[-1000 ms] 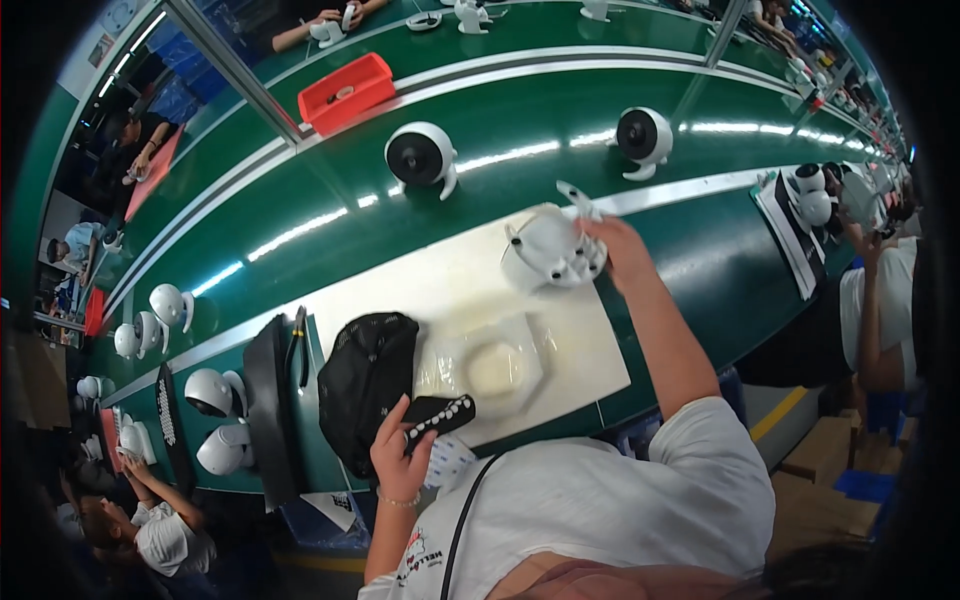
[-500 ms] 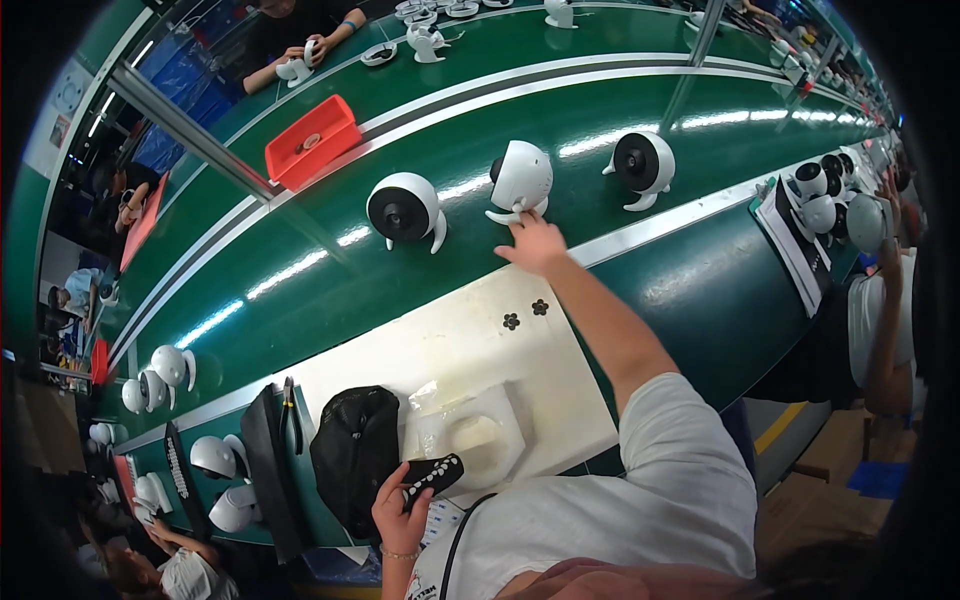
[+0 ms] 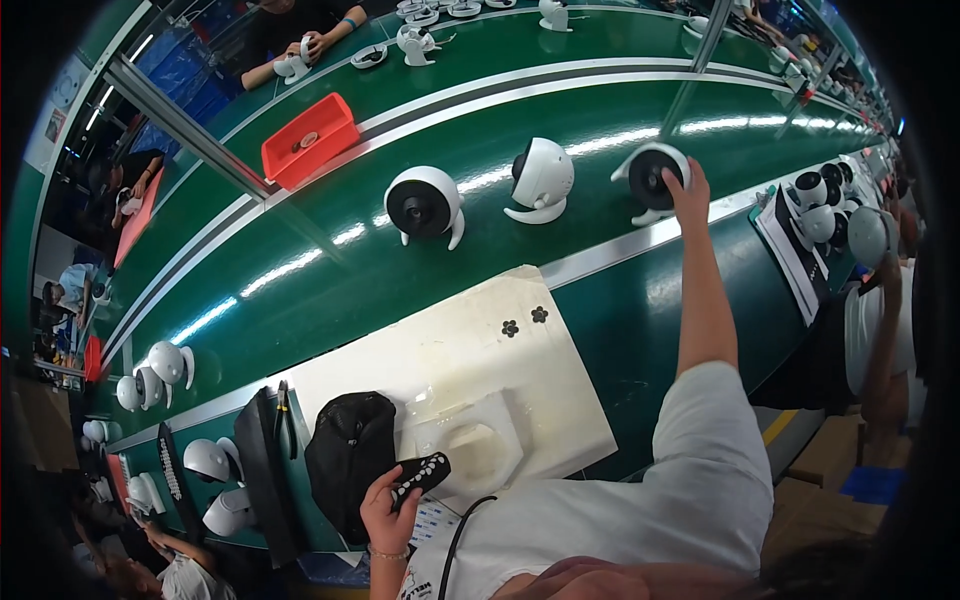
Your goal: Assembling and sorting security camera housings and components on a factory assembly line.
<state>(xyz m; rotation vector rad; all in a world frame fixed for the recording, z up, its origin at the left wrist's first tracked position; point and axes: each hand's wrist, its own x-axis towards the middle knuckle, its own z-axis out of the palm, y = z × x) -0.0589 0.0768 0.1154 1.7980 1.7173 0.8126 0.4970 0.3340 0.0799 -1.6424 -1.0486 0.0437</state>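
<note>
My right hand (image 3: 689,186) reaches out to the rightmost white security camera (image 3: 658,180) on the green belt, thumb over its round black front and the other fingers at its right side. To its left stand another white camera (image 3: 543,178), turned sideways, and a third camera (image 3: 422,205) with its black lens face toward me. Near my body, my left hand (image 3: 388,508) is closed on a black strip (image 3: 420,478) bearing a row of white dots. Beside that hand lies a black cloth bag (image 3: 350,460).
A cream work mat (image 3: 560,400) carries a white hexagonal fixture (image 3: 478,435) and two small black flower-shaped pieces (image 3: 511,328). Left of the bag lie pliers (image 3: 287,425) and more cameras (image 3: 207,459). Across the belt sits a red tray (image 3: 310,140); several people work nearby.
My right hand has left the middle camera and moved right to the rightmost one. The cameras on the belt have shifted to the right. My left hand still holds the strip.
</note>
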